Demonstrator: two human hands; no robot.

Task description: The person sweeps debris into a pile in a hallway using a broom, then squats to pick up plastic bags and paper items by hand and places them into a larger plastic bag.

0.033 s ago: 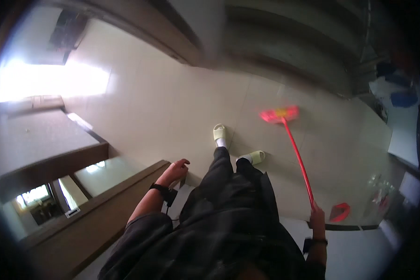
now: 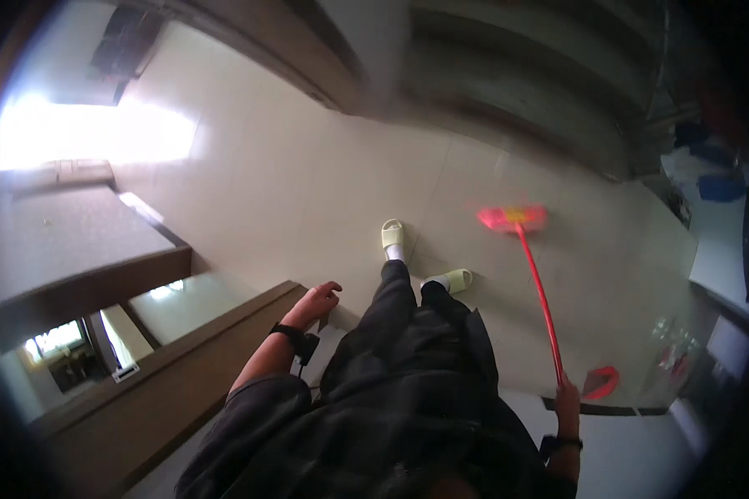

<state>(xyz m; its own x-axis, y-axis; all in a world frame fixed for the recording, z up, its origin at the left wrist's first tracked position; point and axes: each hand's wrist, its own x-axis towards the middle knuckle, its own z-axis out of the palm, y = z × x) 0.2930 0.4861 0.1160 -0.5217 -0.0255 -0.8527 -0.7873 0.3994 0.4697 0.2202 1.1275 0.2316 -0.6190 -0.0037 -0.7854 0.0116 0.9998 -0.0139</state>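
My right hand (image 2: 567, 397) is closed round the upper end of a broom's long red handle (image 2: 542, 298). The broom's head (image 2: 513, 219), pink-red with a yellow patch in its middle, is on the pale tiled floor ahead and to the right of my feet, a little blurred. A red dustpan-like piece (image 2: 602, 383) lies close beside my right hand. On the left, my left hand (image 2: 314, 303) hangs beside the end of a brown wooden ledge, holding nothing, its fingers loosely bent and apart.
My feet wear pale green slippers (image 2: 393, 234). The brown wooden ledge (image 2: 216, 337) runs along my left. Dark steps or a shelf-like mass (image 2: 524, 91) stand at the far right. Clear plastic bags or bottles (image 2: 670, 349) and blue cloth-like items (image 2: 721, 187) line the right side.
The broom's head has moved a little to the right and nearer to me. My right hand is slightly lower, still on the handle. My left hand has barely moved.
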